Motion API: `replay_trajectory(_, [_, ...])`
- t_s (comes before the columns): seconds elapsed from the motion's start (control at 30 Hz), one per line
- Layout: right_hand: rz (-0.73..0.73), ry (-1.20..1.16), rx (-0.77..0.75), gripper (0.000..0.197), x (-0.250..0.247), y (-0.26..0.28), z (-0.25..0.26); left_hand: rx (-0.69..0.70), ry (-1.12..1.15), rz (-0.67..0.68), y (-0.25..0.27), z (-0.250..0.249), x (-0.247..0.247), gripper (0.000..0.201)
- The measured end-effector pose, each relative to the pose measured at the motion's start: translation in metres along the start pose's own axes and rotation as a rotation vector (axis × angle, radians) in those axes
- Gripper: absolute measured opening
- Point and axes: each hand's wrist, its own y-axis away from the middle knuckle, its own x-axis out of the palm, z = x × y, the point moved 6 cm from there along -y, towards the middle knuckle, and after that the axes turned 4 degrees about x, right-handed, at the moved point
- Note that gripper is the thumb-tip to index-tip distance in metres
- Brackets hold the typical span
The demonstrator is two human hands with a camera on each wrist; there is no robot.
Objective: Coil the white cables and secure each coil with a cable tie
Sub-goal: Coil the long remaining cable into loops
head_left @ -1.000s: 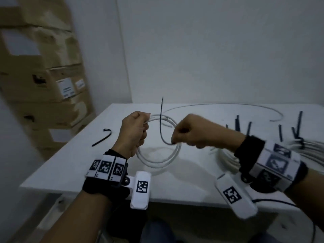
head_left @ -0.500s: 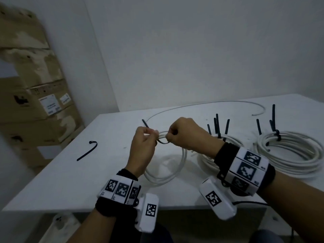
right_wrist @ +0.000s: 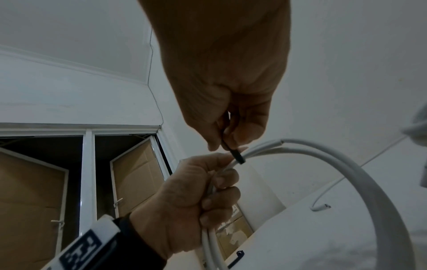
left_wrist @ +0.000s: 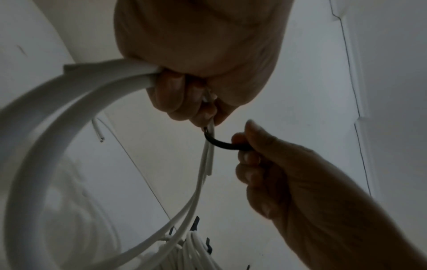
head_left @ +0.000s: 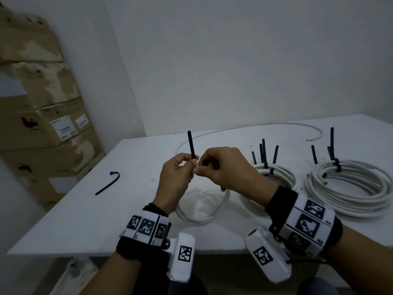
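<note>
White cable coil point(head_left: 204, 213) is hanging over the table point(head_left: 85, 220), left hand point(head_left: 176, 177) clamping its strands, right hand point(head_left: 223, 169) pinching the black cable tie point(head_left: 192, 145) around them; slack pull risks loops springing loose.

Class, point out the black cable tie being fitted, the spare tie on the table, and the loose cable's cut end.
black cable tie point(head_left: 191, 145), head view, upright tail.
spare tie point(head_left: 107, 184), head view, mid-strap.
loose cable's cut end point(head_left: 309, 139), head view, tip.

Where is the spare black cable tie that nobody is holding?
In the head view the spare black cable tie lies alone on the white table, left of the left hand, toward the cardboard boxes.
</note>
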Motion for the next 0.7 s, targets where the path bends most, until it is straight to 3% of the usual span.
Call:
replay_trajectory(0.17, [0.059, 0.175, -0.079, 0.019, 0.009, 0.001, -0.001, 0.094, -0.087, -0.02, 0.003, -0.005, -0.001, 0.015])
replay_trajectory(0.53, [0.087, 0.223, -0.187, 0.019, 0.005, 0.007, 0.0, 0.14, -0.054, -0.063, 0.004, -0.003, -0.002, 0.004])
replay_trajectory(0.6, [0.062, 0.197, -0.204, 0.017, -0.001, 0.006, 0.004, 0.17, -0.083, -0.076, 0.005, -0.002, -0.001, 0.006])
replay_trajectory(0.7, [-0.088, 0.094, -0.215, 0.013, -0.012, -0.002, 0.007, 0.239, -0.184, -0.072, 0.005, -0.006, 0.004, 0.013])
